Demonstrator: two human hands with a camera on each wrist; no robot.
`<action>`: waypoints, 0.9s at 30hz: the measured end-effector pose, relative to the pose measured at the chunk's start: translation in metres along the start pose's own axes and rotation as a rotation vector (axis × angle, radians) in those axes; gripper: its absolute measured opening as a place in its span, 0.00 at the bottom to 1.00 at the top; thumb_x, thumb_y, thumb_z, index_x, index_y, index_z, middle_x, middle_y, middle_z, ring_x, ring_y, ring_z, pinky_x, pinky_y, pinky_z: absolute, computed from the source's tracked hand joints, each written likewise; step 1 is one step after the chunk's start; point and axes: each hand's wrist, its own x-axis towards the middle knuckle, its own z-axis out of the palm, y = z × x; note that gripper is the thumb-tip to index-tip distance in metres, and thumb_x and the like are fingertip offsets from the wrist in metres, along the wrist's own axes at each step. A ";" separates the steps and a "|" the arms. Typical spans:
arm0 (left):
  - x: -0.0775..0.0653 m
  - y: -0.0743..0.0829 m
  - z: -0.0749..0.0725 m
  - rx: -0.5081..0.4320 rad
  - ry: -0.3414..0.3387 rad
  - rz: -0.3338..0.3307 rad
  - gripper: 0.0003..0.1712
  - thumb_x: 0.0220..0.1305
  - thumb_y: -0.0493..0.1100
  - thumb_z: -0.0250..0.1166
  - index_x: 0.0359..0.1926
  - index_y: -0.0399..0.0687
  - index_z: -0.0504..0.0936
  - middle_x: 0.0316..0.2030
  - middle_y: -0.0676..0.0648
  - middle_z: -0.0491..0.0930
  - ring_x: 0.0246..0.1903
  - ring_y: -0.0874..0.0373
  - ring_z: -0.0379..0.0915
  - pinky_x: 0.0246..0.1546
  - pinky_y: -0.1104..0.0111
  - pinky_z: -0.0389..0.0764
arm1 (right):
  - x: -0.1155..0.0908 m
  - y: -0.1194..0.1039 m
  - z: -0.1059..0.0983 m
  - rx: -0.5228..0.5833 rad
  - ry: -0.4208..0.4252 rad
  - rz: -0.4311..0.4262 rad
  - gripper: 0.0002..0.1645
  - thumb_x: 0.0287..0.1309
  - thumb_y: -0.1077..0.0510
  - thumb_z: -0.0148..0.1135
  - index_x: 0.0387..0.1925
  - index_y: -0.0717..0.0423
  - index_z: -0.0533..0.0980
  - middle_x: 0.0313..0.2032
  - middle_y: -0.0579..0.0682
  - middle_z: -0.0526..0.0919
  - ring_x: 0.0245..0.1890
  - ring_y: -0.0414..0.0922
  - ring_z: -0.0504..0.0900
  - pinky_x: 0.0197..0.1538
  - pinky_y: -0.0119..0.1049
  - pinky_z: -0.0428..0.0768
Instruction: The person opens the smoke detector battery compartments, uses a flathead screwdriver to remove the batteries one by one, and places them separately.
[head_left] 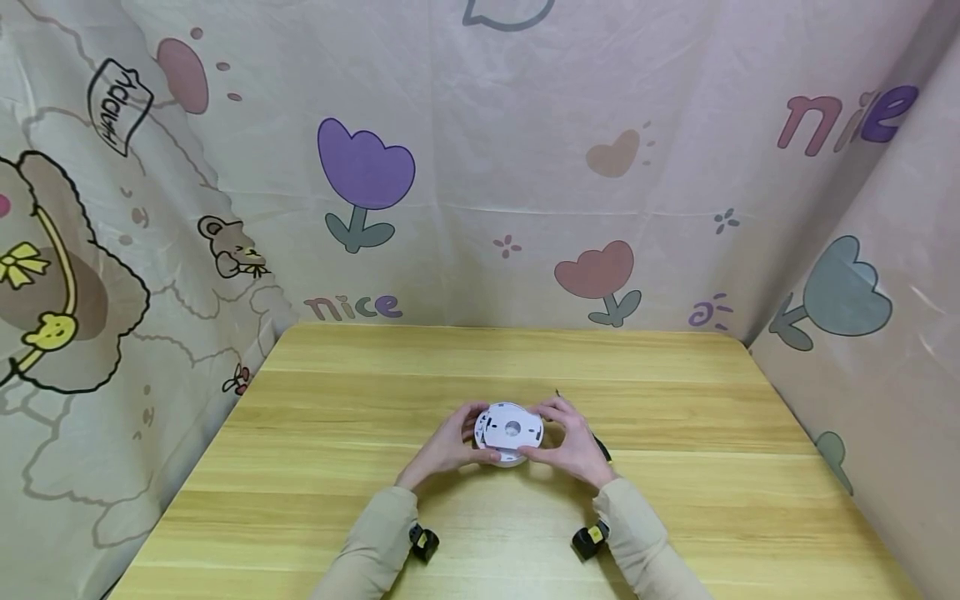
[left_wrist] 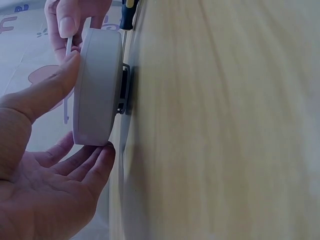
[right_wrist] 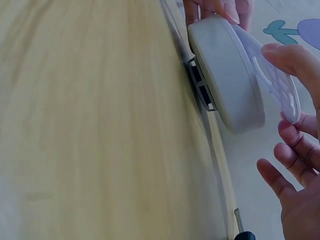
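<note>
My left hand (head_left: 448, 446) grips a round white smoke detector (left_wrist: 97, 87) by its side, thumb at the upper rim and fingers underneath. A dark slotted vent (right_wrist: 201, 85) projects from its underside, close over the table. Between the thumb and fingers of my right hand (head_left: 572, 442) is a thin white mounting plate (right_wrist: 290, 102) with a hole in its middle. In the head view the plate overlaps the detector, shifted a little to the right. From the right wrist, it stands tilted away from the detector's flat back, near it at one edge.
A screwdriver (head_left: 602, 448) with a black and yellow handle lies on the wooden table (head_left: 337, 417), partly hidden behind my right hand. Printed cloth (head_left: 480, 167) hangs at the back and both sides of the table. Black cameras are strapped to both wrists.
</note>
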 end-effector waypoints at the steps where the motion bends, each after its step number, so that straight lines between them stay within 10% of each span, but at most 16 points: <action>1: 0.000 0.000 0.000 -0.002 0.001 0.000 0.50 0.49 0.35 0.78 0.69 0.27 0.61 0.68 0.28 0.66 0.67 0.32 0.67 0.71 0.46 0.70 | -0.001 0.000 -0.001 0.006 0.002 0.013 0.36 0.38 0.51 0.84 0.54 0.51 0.82 0.51 0.46 0.80 0.53 0.48 0.78 0.60 0.55 0.80; 27: 0.000 0.000 0.001 -0.007 -0.001 -0.028 0.54 0.49 0.35 0.78 0.72 0.26 0.57 0.70 0.26 0.63 0.69 0.31 0.65 0.72 0.46 0.68 | -0.018 0.015 -0.024 0.066 0.191 0.112 0.34 0.37 0.60 0.84 0.52 0.56 0.83 0.49 0.53 0.83 0.46 0.40 0.74 0.61 0.50 0.74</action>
